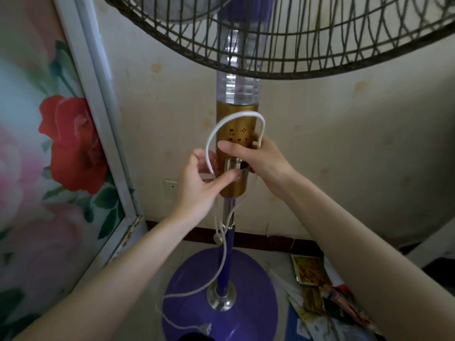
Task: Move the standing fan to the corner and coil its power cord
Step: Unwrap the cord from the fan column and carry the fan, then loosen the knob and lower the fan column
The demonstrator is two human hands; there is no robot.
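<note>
closely, the left hand (199, 185) has its fingers (197, 156) curled round the white power cord (246, 113), thumb tip pressed to the gold column (234, 189) of the standing fan (227, 254). the right hand (261, 161) wraps that column, thumb across its front, and the cord's loop arcs over and goes in under its fingers. more cord hangs along the pole and trails over the purple base (251, 311). the fan stands by a cream wall (344, 143), beside a floral panel (49, 143); papers (320, 291) lie on the floor.
</note>
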